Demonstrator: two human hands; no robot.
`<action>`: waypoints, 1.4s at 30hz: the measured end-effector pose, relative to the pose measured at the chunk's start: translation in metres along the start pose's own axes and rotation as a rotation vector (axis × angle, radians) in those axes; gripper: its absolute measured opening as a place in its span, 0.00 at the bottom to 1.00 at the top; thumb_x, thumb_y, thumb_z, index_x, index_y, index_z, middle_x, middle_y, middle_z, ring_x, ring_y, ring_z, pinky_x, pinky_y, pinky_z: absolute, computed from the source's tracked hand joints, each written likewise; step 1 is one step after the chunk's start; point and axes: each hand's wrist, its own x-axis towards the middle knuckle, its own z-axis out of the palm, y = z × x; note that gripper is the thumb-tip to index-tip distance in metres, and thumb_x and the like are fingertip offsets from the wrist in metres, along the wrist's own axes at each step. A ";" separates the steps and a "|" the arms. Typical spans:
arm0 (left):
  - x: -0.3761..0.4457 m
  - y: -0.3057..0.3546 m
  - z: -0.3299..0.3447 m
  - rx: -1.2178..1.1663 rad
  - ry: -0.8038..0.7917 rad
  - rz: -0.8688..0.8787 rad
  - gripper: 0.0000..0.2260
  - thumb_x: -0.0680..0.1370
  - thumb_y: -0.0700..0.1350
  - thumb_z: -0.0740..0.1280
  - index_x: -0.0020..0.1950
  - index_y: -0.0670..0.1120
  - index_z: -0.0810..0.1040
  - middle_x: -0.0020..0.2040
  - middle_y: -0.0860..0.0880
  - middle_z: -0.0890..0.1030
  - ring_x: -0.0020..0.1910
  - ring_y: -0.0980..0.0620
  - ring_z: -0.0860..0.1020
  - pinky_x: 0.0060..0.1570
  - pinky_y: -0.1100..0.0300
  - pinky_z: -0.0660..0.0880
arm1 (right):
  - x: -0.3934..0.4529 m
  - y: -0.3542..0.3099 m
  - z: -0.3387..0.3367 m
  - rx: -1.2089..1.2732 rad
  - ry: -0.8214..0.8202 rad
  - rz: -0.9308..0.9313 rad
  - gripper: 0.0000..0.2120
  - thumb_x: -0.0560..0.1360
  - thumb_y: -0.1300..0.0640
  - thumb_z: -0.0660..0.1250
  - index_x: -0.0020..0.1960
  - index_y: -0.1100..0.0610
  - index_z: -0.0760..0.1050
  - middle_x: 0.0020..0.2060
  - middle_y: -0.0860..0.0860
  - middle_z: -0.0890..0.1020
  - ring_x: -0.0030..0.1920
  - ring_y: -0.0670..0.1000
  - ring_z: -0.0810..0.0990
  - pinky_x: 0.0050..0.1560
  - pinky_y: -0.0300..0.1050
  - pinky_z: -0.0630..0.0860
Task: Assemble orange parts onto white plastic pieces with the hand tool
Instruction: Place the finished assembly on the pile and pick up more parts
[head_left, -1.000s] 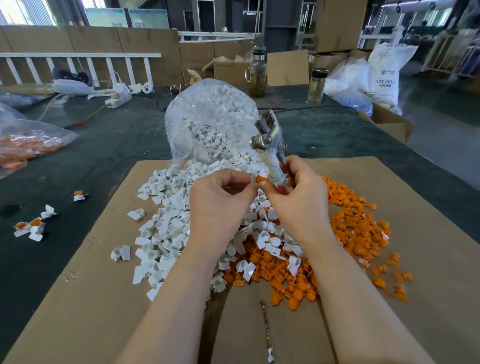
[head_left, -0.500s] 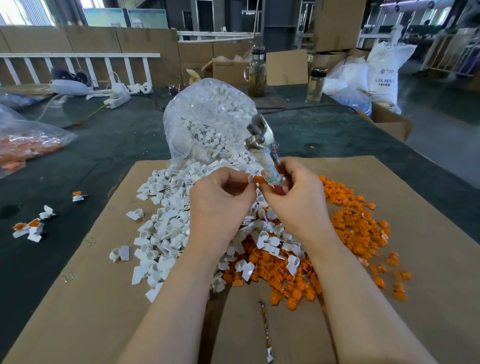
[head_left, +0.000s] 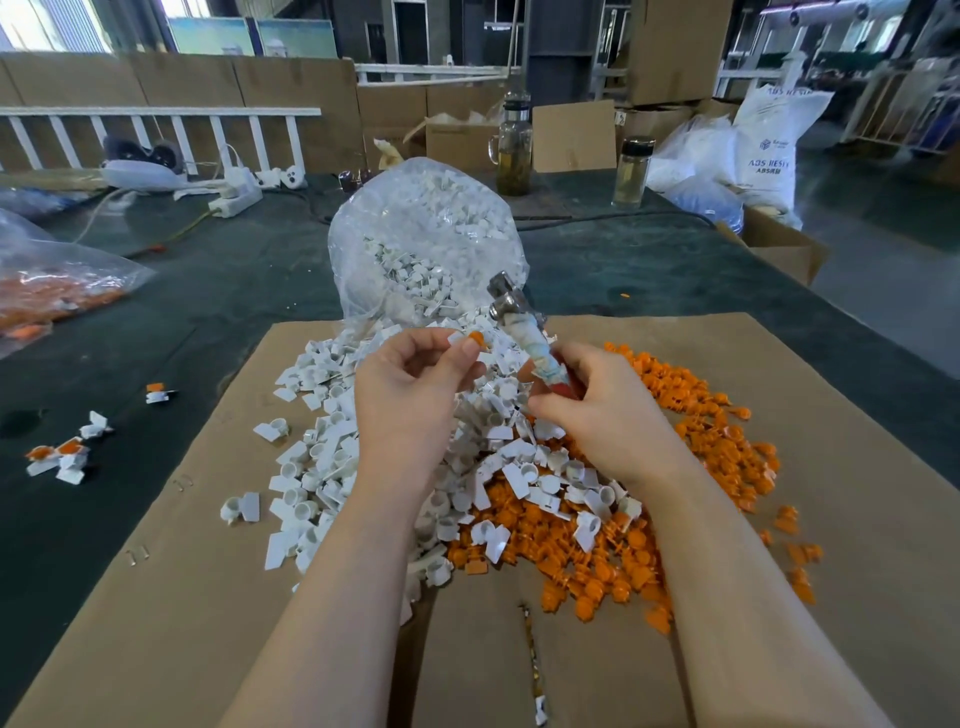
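Both hands are raised over the parts heaps. My left hand (head_left: 410, 400) pinches a white piece (head_left: 460, 339) with an orange part (head_left: 476, 340) seated on it, held between thumb and fingertips at the top of the hand. My right hand (head_left: 597, 410) grasps the tool (head_left: 524, 332) by its wrapped handle; the metal head points toward 11 o'clock, just beside the held piece but apart from it.

Under the hands, the white heap (head_left: 322, 467) spreads on the cardboard (head_left: 156, 597) toward 9 o'clock. The orange heap (head_left: 701, 431) lies toward 3 o'clock; the two heaps overlap near the wrists. A clear bag (head_left: 421, 244) of white pieces stands at 12 o'clock, its mouth spilling onto the cardboard.

The cardboard covers a dark worktop (head_left: 208, 291). At 9 o'clock on the worktop lie a few loose pieces (head_left: 60, 457), some white with orange fitted. At 10 o'clock sits a second bag (head_left: 57, 291) holding orange parts. Two jars (head_left: 631, 171) stand at 1 o'clock at the far edge.
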 end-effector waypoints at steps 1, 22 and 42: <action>0.000 0.000 -0.001 -0.025 -0.004 0.006 0.05 0.75 0.37 0.73 0.42 0.45 0.81 0.33 0.52 0.84 0.35 0.54 0.84 0.39 0.66 0.78 | -0.001 0.000 -0.001 0.007 -0.026 0.008 0.06 0.72 0.62 0.69 0.50 0.58 0.77 0.42 0.54 0.81 0.43 0.55 0.79 0.46 0.55 0.76; 0.000 -0.004 0.002 0.190 0.024 0.058 0.06 0.73 0.41 0.76 0.40 0.49 0.81 0.34 0.51 0.84 0.37 0.52 0.84 0.41 0.59 0.81 | 0.003 0.000 0.012 0.074 0.143 -0.043 0.03 0.76 0.54 0.70 0.45 0.51 0.77 0.34 0.44 0.79 0.35 0.41 0.77 0.36 0.36 0.72; -0.008 -0.009 0.010 0.323 -0.001 0.156 0.09 0.73 0.43 0.76 0.39 0.54 0.80 0.35 0.56 0.84 0.35 0.58 0.82 0.35 0.69 0.76 | 0.006 -0.003 0.021 0.119 0.224 -0.033 0.07 0.76 0.52 0.69 0.43 0.54 0.77 0.27 0.41 0.76 0.30 0.41 0.74 0.31 0.36 0.70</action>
